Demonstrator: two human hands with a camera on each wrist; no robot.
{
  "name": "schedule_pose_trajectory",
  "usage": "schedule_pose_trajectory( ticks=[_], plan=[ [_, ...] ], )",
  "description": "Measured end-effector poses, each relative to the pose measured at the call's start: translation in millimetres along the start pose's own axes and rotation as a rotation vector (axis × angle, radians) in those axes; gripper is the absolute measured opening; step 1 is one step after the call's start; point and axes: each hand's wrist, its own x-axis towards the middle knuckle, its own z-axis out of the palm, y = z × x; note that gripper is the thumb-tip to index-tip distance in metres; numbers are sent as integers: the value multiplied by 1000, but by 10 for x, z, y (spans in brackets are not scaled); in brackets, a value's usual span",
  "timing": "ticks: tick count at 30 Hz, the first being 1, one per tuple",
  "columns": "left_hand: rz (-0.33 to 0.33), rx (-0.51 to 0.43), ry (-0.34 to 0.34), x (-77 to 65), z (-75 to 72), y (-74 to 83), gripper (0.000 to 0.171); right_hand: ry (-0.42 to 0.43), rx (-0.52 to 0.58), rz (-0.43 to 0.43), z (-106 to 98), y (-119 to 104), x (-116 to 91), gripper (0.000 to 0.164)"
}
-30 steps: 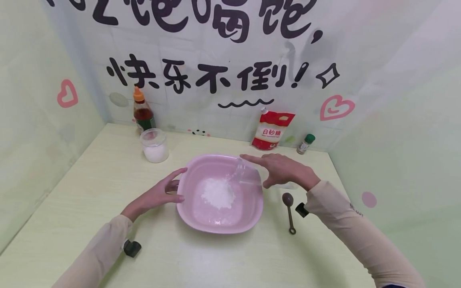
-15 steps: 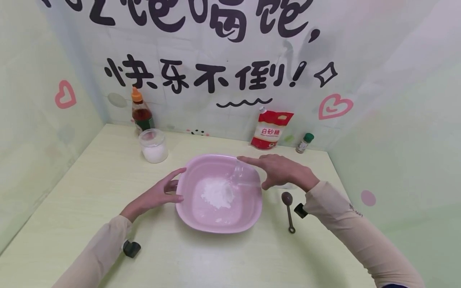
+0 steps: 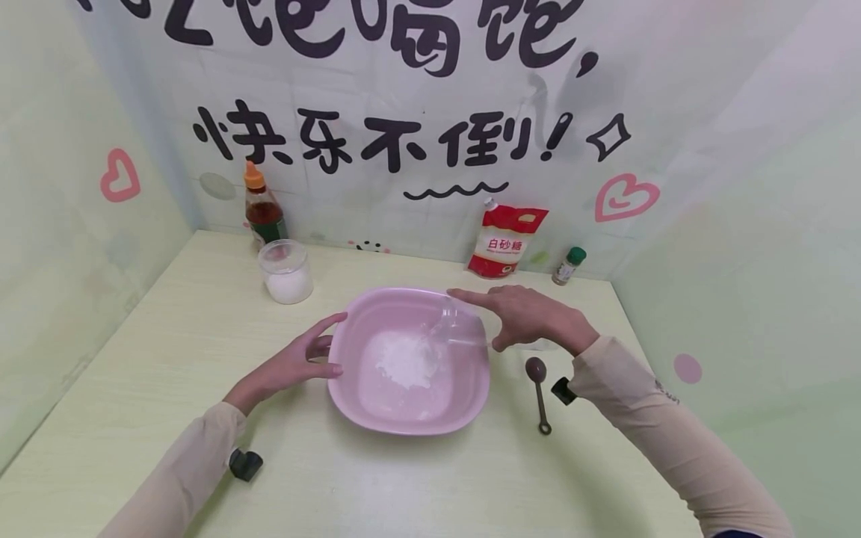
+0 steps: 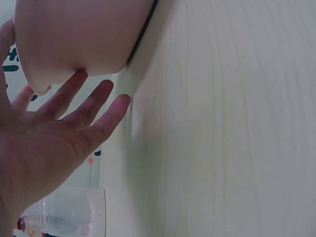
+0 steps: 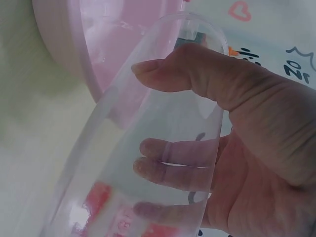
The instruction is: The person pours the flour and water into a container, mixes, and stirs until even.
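A pink basin (image 3: 403, 426) stands mid-table with a mound of white powder (image 3: 406, 359) in it. My left hand (image 3: 299, 362) rests against its left side, thumb and index finger at the rim. In the left wrist view the fingers (image 4: 98, 101) are spread fairly straight, one tip touching the outer wall. My right hand (image 3: 528, 315) holds a clear plastic cup (image 3: 464, 327), thumb on one side and fingers (image 5: 173, 170) round the other. The cup is tilted over the basin's right rim, and a thin clear stream (image 3: 432, 332) runs from its mouth towards the powder.
A brown spoon (image 3: 539, 392) lies right of the basin. Behind stand a red sugar pouch (image 3: 506, 243), a small green-capped bottle (image 3: 569, 267), a clear jar of white contents (image 3: 288, 280) and an orange-capped sauce bottle (image 3: 264, 213). A printed wall sheet closes the back.
Both hands stay nearly in place, the cup shifting only slightly. Clear liquid keeps running from the cup, and the powder's right side looks wetter and flatter.
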Motion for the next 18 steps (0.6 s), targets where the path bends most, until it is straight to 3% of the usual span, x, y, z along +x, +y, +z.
schedule_pose_trajectory(
  ticks=[18],
  plan=[
    [-7, 0, 3, 13, -4, -11, 90, -4, -11, -18, -6, -61, -3, 104]
  ],
)
